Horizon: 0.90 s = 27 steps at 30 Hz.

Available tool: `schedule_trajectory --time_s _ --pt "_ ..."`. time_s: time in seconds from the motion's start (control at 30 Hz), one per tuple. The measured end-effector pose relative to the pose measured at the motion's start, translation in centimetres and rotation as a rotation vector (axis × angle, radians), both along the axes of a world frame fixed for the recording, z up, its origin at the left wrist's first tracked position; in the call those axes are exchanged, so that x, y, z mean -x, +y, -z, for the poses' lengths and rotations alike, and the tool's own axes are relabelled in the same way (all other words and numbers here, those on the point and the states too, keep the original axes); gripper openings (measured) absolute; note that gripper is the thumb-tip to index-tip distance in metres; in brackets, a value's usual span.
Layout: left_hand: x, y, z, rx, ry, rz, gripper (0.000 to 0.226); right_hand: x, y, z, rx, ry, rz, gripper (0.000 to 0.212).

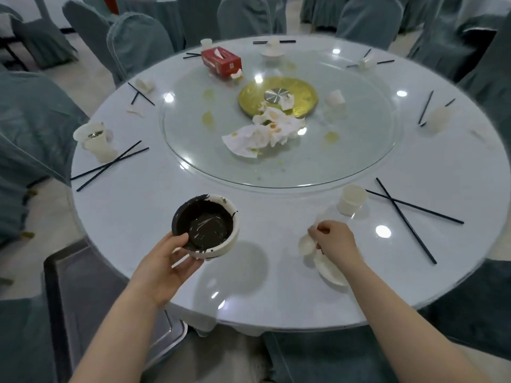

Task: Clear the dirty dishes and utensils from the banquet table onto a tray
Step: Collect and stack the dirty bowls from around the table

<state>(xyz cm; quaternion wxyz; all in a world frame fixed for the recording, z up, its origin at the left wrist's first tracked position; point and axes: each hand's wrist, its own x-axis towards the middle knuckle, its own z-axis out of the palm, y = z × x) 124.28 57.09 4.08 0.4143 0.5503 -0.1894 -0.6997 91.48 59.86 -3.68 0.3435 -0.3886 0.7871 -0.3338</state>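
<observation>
My left hand (168, 261) grips a white bowl (206, 225) smeared dark inside, held just above the near edge of the round white table (138, 211). My right hand (336, 241) pinches a white spoon (307, 244) over a small white plate (329, 268) near the table's front. A white cup (351, 200) stands just beyond that hand, with black chopsticks (406, 214) crossed to its right. A grey tray (91, 294) sits low at the left, beside the table and under my left forearm.
A glass turntable (193, 139) holds dirty napkins (265, 131) and a red tissue box (221, 60). More cups (96, 139) and chopsticks (110, 165) lie around the rim. Covered chairs (138, 45) ring the table.
</observation>
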Motion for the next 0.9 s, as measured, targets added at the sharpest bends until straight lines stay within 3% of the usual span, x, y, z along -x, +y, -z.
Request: schedule_trajectory --time_s 0.07,0.1,0.17,0.27,0.33,0.43,0.5,0.7,0.9 --pt "0.2 -0.3 0.2 -0.024 0.009 -0.008 0.009 -0.5 -0.1 0.2 0.004 -0.244 0.046 0.009" --pt "0.3 -0.5 0.3 -0.032 0.015 -0.005 0.010 -0.5 0.0 0.5 0.009 -0.266 0.074 0.011" --pt "0.4 -0.7 0.4 -0.045 0.023 0.004 0.012 0.3 0.6 1.1 0.002 -0.058 0.107 0.020" --pt "0.5 -1.0 0.7 -0.065 0.036 0.007 0.014 2.3 2.5 2.1 -0.036 0.441 0.093 0.025" --pt "0.5 -1.1 0.9 -0.076 0.041 0.005 0.015 3.4 3.9 2.8 -0.167 0.547 0.058 0.035" --pt "0.7 -0.9 1.1 -0.086 0.046 0.008 0.017 3.9 5.0 3.4 -0.275 0.359 0.045 0.028" --pt "0.7 -0.6 1.1 -0.094 0.050 0.004 0.017 3.5 5.2 3.1 -0.200 0.286 0.040 0.012" --pt "-0.3 0.5 1.6 -0.096 0.017 -0.026 0.014 -0.9 2.8 -0.9 0.045 -0.114 0.128 0.011" --pt "-3.8 1.8 2.3 -0.010 -0.068 0.005 0.031 -10.5 -0.8 -5.4 0.124 -0.415 -0.152 0.008"
